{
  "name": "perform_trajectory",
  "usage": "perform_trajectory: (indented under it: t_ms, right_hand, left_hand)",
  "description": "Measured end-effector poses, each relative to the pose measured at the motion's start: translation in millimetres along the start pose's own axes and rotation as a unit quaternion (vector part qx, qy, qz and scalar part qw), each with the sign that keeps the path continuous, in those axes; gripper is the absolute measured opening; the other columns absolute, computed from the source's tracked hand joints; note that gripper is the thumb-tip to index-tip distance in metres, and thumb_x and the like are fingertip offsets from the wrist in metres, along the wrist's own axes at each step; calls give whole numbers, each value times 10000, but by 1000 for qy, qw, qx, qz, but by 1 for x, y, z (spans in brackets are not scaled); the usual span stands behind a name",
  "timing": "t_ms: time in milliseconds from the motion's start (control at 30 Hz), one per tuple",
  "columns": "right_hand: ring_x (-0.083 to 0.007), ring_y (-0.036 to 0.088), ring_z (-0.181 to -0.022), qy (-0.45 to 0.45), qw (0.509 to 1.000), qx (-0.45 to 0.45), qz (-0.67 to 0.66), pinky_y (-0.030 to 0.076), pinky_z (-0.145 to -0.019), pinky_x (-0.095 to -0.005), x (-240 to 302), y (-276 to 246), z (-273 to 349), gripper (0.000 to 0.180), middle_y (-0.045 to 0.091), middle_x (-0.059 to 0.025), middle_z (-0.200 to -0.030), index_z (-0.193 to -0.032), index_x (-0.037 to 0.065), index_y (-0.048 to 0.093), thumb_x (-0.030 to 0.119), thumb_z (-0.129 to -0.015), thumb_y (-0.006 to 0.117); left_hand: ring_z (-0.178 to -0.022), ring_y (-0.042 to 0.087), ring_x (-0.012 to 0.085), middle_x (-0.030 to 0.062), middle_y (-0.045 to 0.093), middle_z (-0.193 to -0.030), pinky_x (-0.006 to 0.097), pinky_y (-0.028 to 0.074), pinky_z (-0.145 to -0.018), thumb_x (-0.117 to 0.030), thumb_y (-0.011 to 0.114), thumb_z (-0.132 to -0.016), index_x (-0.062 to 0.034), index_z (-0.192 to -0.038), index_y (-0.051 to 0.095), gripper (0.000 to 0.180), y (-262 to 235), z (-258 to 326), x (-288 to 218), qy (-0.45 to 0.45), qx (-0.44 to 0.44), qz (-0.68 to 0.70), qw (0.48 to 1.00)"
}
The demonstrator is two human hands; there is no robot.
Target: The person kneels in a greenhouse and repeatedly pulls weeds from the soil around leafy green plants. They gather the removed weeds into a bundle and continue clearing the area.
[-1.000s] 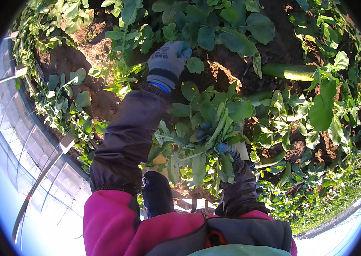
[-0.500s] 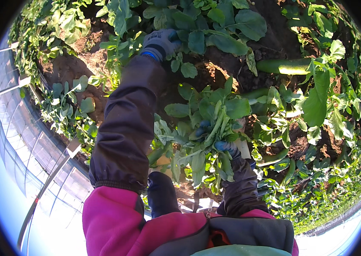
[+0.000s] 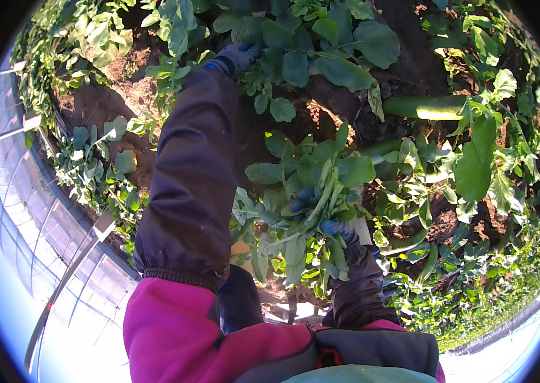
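One leafy bunch (image 3: pixel 311 204) (two gloved hands)

I see no packages, signs or screens from here. The only candidates are two small pale tags along the left edge of the bed: one white tag (image 3: pixel 103 225) low by the leaves, another (image 3: pixel 30 120) higher up. I can't tell whether either carries markings.
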State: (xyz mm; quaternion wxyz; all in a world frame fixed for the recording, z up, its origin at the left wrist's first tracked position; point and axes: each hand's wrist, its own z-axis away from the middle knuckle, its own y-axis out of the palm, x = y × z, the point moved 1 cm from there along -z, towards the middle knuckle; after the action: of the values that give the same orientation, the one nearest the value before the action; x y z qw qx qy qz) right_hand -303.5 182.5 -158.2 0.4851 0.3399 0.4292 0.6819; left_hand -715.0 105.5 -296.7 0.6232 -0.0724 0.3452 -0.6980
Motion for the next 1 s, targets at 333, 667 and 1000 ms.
perform_trajectory:
  t_ms: [333,667,1000]
  right_hand:
    - [-279,497,-1164,-3,1000,-10,-7,384,-995,-415,-3,-1,-3,816,533,-178,-1221,-1344,3,357,212,-662,753]
    - [-278,480,-1180,12,1000,-15,13,440,-944,-403,13,3,-2,875,494,-174,-1265,-1328,0,371,342,-650,806]
    - [-298,387,-1265,-10,999,-48,-7,438,-958,-403,27,25,-1,892,385,-173,-1348,-1361,12,313,289,-667,799]
  left_hand:
    - [-931,581,172,71,642,-1053,310,449,-845,-429,665,-793,-36,-1130,604,522,-9,12,-5,18,16,136,990]
    - [-991,599,297,133,646,-1045,383,459,-844,-342,552,-829,-116,-1076,634,345,8,25,13,-107,-253,15,961]
    - [-944,593,245,100,632,-988,361,487,-789,-205,484,-888,-96,-998,604,196,-9,52,37,-38,-204,-121,971]
